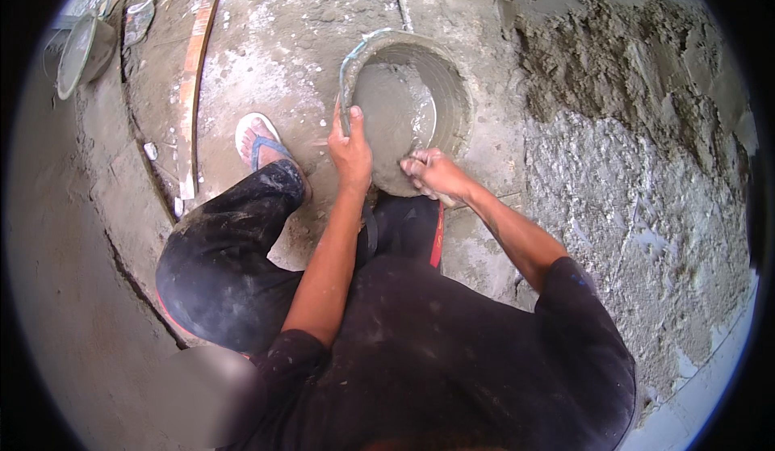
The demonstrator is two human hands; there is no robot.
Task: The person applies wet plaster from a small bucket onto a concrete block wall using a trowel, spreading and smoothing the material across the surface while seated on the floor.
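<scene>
A round, cement-crusted bucket (pixel 462 71) stands in front of my knees, with wet grey mortar (pixel 383 108) inside. A pale blue-green strip runs along its far left rim. My left hand (pixel 351 154) grips the left side of the bucket, thumb up at the rim and fingers around the outer wall. Over the near right rim, my right hand (pixel 434 173) is closed in a fist, knuckles toward the mortar. A short tan piece, perhaps a handle end, pokes out below that fist; the rest of what it holds is hidden. A bright curved line shows on the mortar's right side.
Rough wet mortar (pixel 622 71) covers the ground at the right. A long wooden strip (pixel 194 79) lies to the left. Another bucket (pixel 87 54) sits tilted at the far left. My sandalled foot (pixel 262 142) is left of the bucket; a blurred round shape (pixel 206 394) is at lower left.
</scene>
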